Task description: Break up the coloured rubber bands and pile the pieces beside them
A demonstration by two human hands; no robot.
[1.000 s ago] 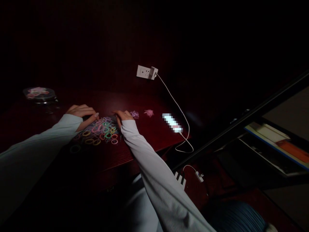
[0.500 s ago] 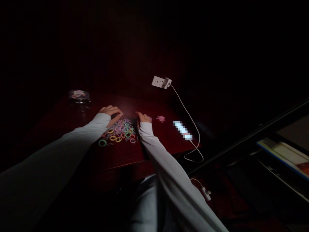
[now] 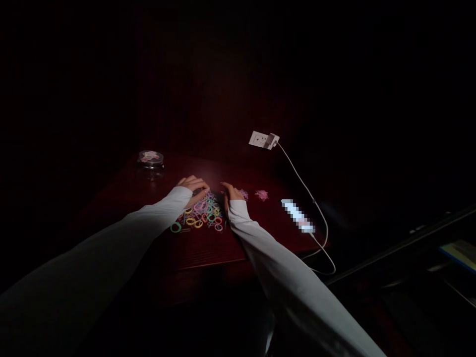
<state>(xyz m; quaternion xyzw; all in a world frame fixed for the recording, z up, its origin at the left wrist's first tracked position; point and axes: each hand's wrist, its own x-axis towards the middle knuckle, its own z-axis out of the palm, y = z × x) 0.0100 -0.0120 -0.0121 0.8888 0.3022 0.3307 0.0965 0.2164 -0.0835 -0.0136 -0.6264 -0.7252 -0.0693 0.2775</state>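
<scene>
A heap of coloured hair ties [image 3: 200, 222] lies on the dark red table, with larger green, yellow and pink rings along its near side and thin bands behind. My left hand [image 3: 194, 185] rests at the heap's far left edge, palm down, fingers loosely bent and apart from the thumb. On the other side, my right hand [image 3: 233, 192] stands at the heap's right edge, a finger stretched out toward the left; its other fingers are partly hidden. Nothing held shows in either hand. Just right of it sit a small purple bunch [image 3: 244, 195] and a pink bunch [image 3: 261, 195] of bands.
A clear lidded jar [image 3: 150, 164] stands at the table's back left. At the right lies a blurred, lit phone [image 3: 297, 215] whose white cable [image 3: 300, 186] runs to a charger in the wall socket [image 3: 259, 139]. The table's front edge [image 3: 208, 267] is near me; the surroundings are very dark.
The view has shifted, so everything appears farther right and slightly lower. Both hands stay at the heap in nearly the same pose.
</scene>
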